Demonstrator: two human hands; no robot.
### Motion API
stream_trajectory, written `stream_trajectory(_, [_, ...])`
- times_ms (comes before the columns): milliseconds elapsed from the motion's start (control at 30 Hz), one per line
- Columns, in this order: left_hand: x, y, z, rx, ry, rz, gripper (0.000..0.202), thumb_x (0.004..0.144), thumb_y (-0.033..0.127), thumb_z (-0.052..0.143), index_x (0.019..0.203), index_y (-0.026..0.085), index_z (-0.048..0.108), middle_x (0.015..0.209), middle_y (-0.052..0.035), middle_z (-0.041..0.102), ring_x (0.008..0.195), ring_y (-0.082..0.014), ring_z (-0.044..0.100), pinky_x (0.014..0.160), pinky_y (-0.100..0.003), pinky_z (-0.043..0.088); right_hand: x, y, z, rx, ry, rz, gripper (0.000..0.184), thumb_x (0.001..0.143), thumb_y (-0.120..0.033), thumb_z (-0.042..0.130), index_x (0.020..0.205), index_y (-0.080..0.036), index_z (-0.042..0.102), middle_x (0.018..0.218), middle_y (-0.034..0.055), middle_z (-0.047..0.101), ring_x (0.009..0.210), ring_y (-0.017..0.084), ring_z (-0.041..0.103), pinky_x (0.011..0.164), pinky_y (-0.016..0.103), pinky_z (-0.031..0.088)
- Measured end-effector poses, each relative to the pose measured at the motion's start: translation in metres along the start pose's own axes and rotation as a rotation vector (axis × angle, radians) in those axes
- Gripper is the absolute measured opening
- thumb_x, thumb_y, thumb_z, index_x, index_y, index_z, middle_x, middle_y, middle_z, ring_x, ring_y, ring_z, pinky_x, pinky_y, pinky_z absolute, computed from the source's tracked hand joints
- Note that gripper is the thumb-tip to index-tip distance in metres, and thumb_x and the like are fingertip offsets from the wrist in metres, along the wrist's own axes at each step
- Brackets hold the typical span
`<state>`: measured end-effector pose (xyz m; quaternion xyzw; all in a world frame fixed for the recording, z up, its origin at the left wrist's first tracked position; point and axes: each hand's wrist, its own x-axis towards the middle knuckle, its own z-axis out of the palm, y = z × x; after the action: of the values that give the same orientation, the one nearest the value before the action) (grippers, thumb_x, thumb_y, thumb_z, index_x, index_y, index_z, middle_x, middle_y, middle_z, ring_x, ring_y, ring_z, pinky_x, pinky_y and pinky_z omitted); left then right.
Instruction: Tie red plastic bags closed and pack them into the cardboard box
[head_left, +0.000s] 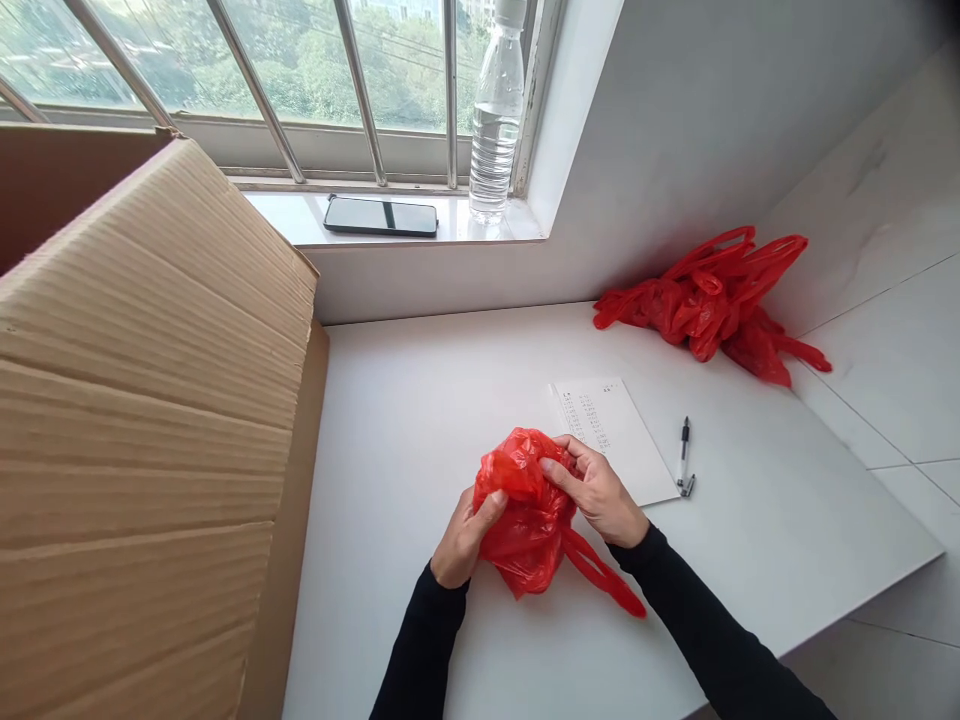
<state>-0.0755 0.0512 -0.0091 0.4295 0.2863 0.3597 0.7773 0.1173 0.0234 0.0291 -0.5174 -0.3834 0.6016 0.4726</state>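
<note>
Both hands hold a crumpled red plastic bag [527, 545] above the white table. My left hand [465, 537] grips its left side, thumb on top and the other fingers hidden beneath. At the upper right edge, my right hand [596, 492] pinches the thin plastic between thumb and fingers. One long handle of the bag hangs toward the lower right, under my right wrist. What the bag holds, if anything, cannot be seen. Just beyond my right hand lies a sheet of white paper [637, 450] with handwritten columns, and beside it a pen [684, 450] with its cap.
A large cardboard box [150, 420] with open flaps stands along the left. More red plastic bags [705, 305] are heaped at the table's back right against the wall. On the windowsill are a phone [381, 216] and a water bottle [495, 140], in front of barred glass.
</note>
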Motion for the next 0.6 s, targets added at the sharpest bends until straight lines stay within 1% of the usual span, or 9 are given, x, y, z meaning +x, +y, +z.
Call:
stream_trajectory(33, [0.000,0.000,0.000,0.003,-0.035,-0.029,0.044,0.092,0.050,0.058,0.116,0.016,0.070,0.111,-0.0139,0.071,0.098,-0.0325,0.067,0.086,-0.040,0.053,0.000,0.001,0.001,-0.026,0.000,0.000,0.026,0.090,-0.045,0.068,0.099,-0.022,0.061,0.084,0.0000,0.067,0.072,0.015,0.063,0.066,0.028,0.051])
stream_trajectory(67, [0.000,0.000,0.001,0.005,-0.042,-0.051,0.041,0.093,0.049,0.057,0.114,0.015,0.070,0.108,-0.0136,0.072,0.097,-0.0319,0.067,0.086,-0.040,0.053,-0.001,0.001,0.002,-0.061,0.007,-0.009,0.026,0.090,-0.045,0.068,0.093,-0.021,0.060,0.079,-0.0013,0.064,0.068,0.014,0.060,0.063,0.027,0.048])
stream_trajectory(133, [0.001,-0.002,0.001,-0.008,-0.014,-0.071,0.036,0.092,0.045,0.061,0.109,0.014,0.071,0.103,-0.0123,0.073,0.095,-0.0309,0.068,0.087,-0.040,0.052,-0.002,0.001,0.005,-0.151,0.035,-0.048,0.029,0.090,-0.046,0.066,0.080,-0.020,0.058,0.069,-0.0038,0.057,0.061,0.012,0.052,0.058,0.025,0.043])
stream_trajectory(167, [0.002,-0.003,0.001,-0.023,0.018,-0.068,0.034,0.091,0.044,0.064,0.107,0.015,0.071,0.102,-0.0115,0.073,0.095,-0.0307,0.068,0.088,-0.041,0.052,-0.002,0.000,0.006,-0.188,0.047,-0.068,0.030,0.091,-0.047,0.065,0.078,-0.020,0.057,0.068,-0.0043,0.054,0.060,0.011,0.050,0.057,0.025,0.042])
stream_trajectory(233, [0.003,-0.006,0.001,-0.049,0.088,-0.056,0.031,0.087,0.042,0.069,0.105,0.016,0.071,0.101,-0.0102,0.074,0.096,-0.0310,0.068,0.091,-0.042,0.051,-0.003,-0.002,0.007,-0.211,0.052,-0.097,0.027,0.094,-0.047,0.060,0.086,-0.021,0.060,0.073,-0.0033,0.057,0.065,0.013,0.053,0.062,0.025,0.044])
stream_trajectory(333, [0.001,-0.006,0.002,-0.070,0.139,-0.047,0.029,0.081,0.039,0.075,0.099,0.017,0.072,0.100,-0.0107,0.074,0.102,-0.0336,0.066,0.093,-0.042,0.051,-0.001,-0.005,0.008,-0.170,0.048,-0.120,0.024,0.095,-0.044,0.059,0.108,-0.024,0.060,0.092,0.0001,0.064,0.082,0.016,0.060,0.075,0.028,0.049])
stream_trajectory(400, [0.000,-0.003,0.004,-0.136,0.146,-0.023,0.031,0.082,0.043,0.071,0.098,0.017,0.073,0.101,-0.0119,0.074,0.106,-0.0351,0.065,0.093,-0.042,0.051,0.000,-0.005,0.007,-0.149,0.075,-0.141,0.021,0.094,-0.041,0.060,0.106,-0.024,0.061,0.095,0.0003,0.064,0.085,0.016,0.061,0.078,0.028,0.049])
stream_trajectory(500, [0.001,0.002,0.010,-0.246,0.177,0.015,0.042,0.087,0.052,0.059,0.104,0.016,0.072,0.105,-0.0132,0.072,0.107,-0.0349,0.064,0.092,-0.043,0.051,0.001,-0.004,0.006,-0.128,0.089,-0.160,0.017,0.093,-0.039,0.062,0.102,-0.025,0.062,0.096,0.0000,0.064,0.085,0.016,0.061,0.077,0.027,0.050])
stream_trajectory(600, [0.003,0.003,0.012,-0.189,0.193,-0.010,0.041,0.085,0.051,0.066,0.102,0.014,0.072,0.102,-0.0138,0.073,0.101,-0.0346,0.067,0.085,-0.040,0.054,0.000,-0.003,0.007,-0.115,0.024,-0.143,0.020,0.093,-0.041,0.062,0.103,-0.025,0.063,0.100,0.0014,0.065,0.090,0.018,0.062,0.080,0.029,0.051])
